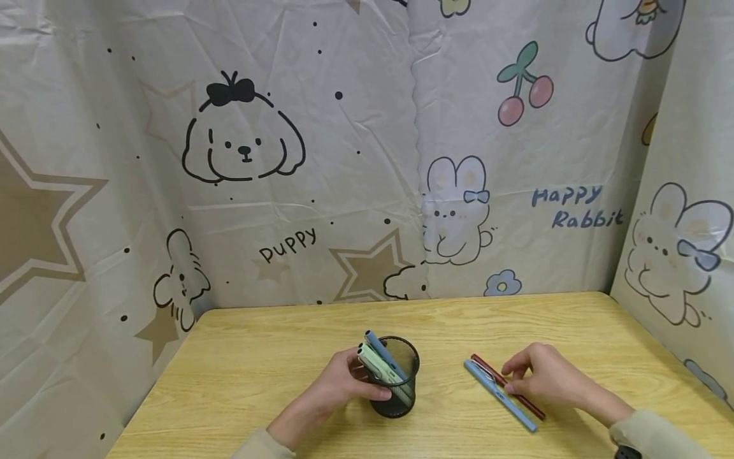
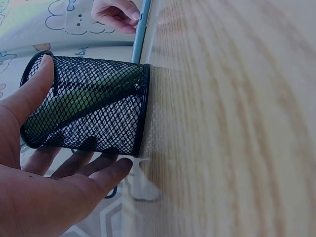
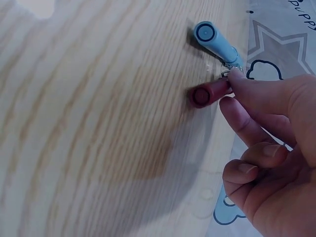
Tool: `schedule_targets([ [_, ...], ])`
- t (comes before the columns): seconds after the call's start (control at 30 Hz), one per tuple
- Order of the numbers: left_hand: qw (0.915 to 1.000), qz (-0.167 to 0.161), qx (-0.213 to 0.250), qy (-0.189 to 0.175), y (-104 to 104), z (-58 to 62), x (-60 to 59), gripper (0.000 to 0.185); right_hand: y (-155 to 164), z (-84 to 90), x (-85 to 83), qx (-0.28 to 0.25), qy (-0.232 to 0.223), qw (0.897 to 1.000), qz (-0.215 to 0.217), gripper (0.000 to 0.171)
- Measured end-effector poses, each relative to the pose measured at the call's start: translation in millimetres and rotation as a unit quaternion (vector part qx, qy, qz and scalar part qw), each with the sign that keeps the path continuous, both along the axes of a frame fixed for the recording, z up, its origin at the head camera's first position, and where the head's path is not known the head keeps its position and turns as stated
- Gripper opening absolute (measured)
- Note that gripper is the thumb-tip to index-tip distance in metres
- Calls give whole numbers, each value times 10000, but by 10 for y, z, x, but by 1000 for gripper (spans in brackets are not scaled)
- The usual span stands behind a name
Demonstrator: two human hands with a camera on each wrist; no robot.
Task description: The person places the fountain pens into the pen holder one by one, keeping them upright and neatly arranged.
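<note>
I see the black mesh pen cup (image 1: 397, 382) standing low in the middle of the head view, on the wooden table (image 1: 258, 370). My left hand (image 1: 344, 382) is wrapped around its left side, thumb across the front wall, fingers curled behind. Two pens lean out of its rim toward the upper left: a pale green pen (image 1: 375, 366) and a grey-blue pen (image 1: 381, 352) just behind it.

The left wrist view shows what the head view cannot: through the mesh (image 2: 89, 106) the green pen (image 2: 84, 98) runs the cup's full length, and my fingers (image 2: 84, 160) lie along the far side of the wall.

To the right of the cup, well apart from it, a light blue pen (image 1: 500, 395) and a dark red pen (image 1: 507, 386) lie side by side on the table, slanting toward the lower right. My right hand (image 1: 545, 377) rests over them, fingers bent.

The right wrist view settles the contact: my fingertips (image 3: 237, 79) pinch the red pen (image 3: 207, 94) near its clip, and the blue pen (image 3: 215, 40) lies just beside it.
</note>
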State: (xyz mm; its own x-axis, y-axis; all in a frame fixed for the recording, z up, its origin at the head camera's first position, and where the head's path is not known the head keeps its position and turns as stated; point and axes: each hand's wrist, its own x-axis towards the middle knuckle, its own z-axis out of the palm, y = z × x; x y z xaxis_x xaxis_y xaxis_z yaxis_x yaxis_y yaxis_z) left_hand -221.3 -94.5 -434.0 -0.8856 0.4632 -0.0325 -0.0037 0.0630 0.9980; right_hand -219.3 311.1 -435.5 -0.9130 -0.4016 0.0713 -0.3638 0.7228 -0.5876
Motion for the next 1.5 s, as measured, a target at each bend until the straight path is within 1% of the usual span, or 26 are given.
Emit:
schedule_targets([
  [0.23, 10000, -20, 65, 2, 2, -4, 3, 56, 34, -4, 9, 88, 127, 9999, 1, 15],
  [0.57, 10000, -8, 45, 23, 0, -9, -3, 57, 120, 1, -4, 154, 180, 9997, 49, 14],
  [0.9, 9999, -58, 158, 17, -2, -7, 1, 58, 157, 28, 7, 243, -23, 9996, -115, 19],
  [1.1, 9998, -67, 201, 38, -6, -13, 2, 59, 164, 46, -1, 273, -172, 9995, 63, 27],
  [1.23, 9997, -90, 226, 49, -9, -22, 0, 60, 163, 52, -11, 285, -218, 9992, 161, 24],
  [1.37, 9996, -86, 243, 66, -9, -37, -7, 60, 188, 48, -23, 327, -191, 9991, 163, 19],
  [1.5, 9997, -82, 231, 71, -7, -46, -13, 59, 234, 52, -37, 416, -173, 9988, 173, 19],
])
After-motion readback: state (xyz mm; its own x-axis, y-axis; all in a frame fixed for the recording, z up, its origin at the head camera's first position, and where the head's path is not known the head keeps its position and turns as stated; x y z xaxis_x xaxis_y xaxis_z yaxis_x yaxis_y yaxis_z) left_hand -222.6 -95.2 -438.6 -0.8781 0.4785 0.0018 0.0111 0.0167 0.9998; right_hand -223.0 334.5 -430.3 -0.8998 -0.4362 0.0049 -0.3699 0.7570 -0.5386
